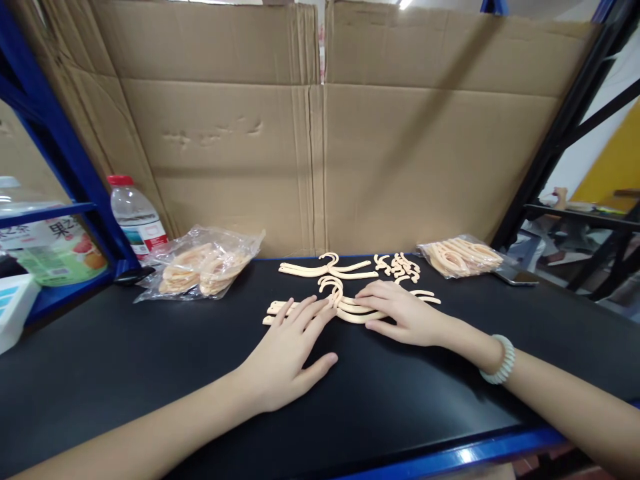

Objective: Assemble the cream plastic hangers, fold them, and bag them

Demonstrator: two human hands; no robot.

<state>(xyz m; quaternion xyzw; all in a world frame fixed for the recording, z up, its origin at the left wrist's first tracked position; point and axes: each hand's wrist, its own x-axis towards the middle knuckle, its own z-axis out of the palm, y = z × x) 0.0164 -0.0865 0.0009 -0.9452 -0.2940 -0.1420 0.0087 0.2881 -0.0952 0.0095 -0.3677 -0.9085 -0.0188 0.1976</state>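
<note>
On the black tabletop lie cream plastic hangers (357,317) with curved hooks, close together in the middle. My left hand (287,347) rests over their left arms, fingers stretched out and thumb apart. Over their right arms is my right hand (403,312), its fingers extended and spread, with a pale beaded bracelet (501,360) on the wrist. Both hands touch the hangers from above without gripping them; parts of the hangers are hidden underneath. Just behind, more assembled-looking hangers (305,271) lie flat, beside a small pile of loose hook pieces (404,267).
A clear bag of cream parts (200,270) lies at the back left, another bag (457,256) at the back right by a phone-like flat object (517,275). A red-capped bottle (137,220) stands left. Cardboard (425,147) walls the back; blue posts frame the sides.
</note>
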